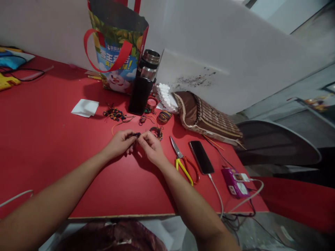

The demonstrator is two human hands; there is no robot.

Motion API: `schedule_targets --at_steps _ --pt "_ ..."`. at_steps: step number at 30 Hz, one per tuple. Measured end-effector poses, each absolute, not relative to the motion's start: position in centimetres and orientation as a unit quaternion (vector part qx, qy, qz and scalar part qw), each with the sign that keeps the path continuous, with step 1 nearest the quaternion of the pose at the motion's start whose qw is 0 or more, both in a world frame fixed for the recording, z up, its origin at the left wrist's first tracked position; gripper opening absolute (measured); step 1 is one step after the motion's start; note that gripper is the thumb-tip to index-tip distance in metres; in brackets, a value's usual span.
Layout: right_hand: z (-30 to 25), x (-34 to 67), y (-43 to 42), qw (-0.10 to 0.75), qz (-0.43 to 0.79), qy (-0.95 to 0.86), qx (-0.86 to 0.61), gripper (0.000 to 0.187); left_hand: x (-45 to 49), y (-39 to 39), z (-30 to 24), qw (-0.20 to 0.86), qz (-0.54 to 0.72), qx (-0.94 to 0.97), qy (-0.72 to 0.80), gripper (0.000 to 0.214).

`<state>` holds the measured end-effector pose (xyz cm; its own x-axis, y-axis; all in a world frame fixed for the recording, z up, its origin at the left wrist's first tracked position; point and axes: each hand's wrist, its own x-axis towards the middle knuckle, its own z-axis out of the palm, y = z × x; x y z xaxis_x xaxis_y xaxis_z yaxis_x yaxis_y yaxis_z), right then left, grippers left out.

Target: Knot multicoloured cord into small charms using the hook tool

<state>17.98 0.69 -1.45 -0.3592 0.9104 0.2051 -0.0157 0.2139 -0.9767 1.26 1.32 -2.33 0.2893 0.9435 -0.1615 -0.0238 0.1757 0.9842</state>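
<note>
The left hand (123,142) grasped a small dark piece (136,135) between thumb and fingers, left of the scissors. The right hand (151,144), nearer the scissors, was closed in a pinch at the piece's right end, so that the piece sat between the two sets of fingertips, over the bench (47,139). It looked like knotted cord, though it was too small and too much covered by the fingers to be sure.

The scissors (180,157) lay with their blades pointing away from the person, one handle yellow and one red. Just left of the blades was a coil (156,133) of dark cord; farther left lay a tangle (114,113) of dark cord with orange and red in it, and beyond that a white paper (85,108). A wound ball (164,116) rested beyond the tip of the scissors. Past it to the left, a black phone (140,96) stood upright before a steel bottle (149,66) and a printed bag (119,75) with red handles. A brown checked case (217,116) lay beyond the scissors to the right. Just right of the scissors lay a second phone (201,157), with a white cable (216,191) at its near end; farther right was a purple box (234,183).
</note>
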Motion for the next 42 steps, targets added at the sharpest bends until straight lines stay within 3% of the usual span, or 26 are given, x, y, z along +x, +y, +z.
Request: schedule_targets --at_steps 10,15,24,30,33,38,42 --pt "-2.0 18.0 0.4 0.414 0.545 -0.649 -0.331 0.039 1.5 1.3 -2.3 0.606 0.424 0.502 0.448 0.02" --pt "-2.3 18.3 0.3 0.426 0.485 -0.665 -0.377 0.039 1.9 1.4 -2.4 0.607 0.458 0.471 0.446 0.021" --pt "-1.2 18.1 0.0 0.459 0.489 -0.647 -0.363 0.039 1.8 1.1 -2.3 0.63 0.46 0.45 0.435 0.023" --pt "-0.8 17.4 -0.9 0.404 0.501 -0.666 -0.377 0.026 1.4 1.0 -2.6 0.614 0.487 0.451 0.427 0.021" --pt "-1.2 17.2 -1.1 0.378 0.452 -0.698 -0.406 0.013 1.3 1.0 -2.7 0.589 0.508 0.461 0.427 0.032" --pt "-1.7 18.2 -0.2 0.382 0.313 -0.733 -0.467 0.005 1.2 0.9 -2.6 0.576 0.487 0.491 0.437 0.009" --pt "-1.8 19.1 0.4 0.344 0.227 -0.788 -0.457 0.01 1.3 0.8 -2.3 0.565 0.471 0.512 0.443 0.018"
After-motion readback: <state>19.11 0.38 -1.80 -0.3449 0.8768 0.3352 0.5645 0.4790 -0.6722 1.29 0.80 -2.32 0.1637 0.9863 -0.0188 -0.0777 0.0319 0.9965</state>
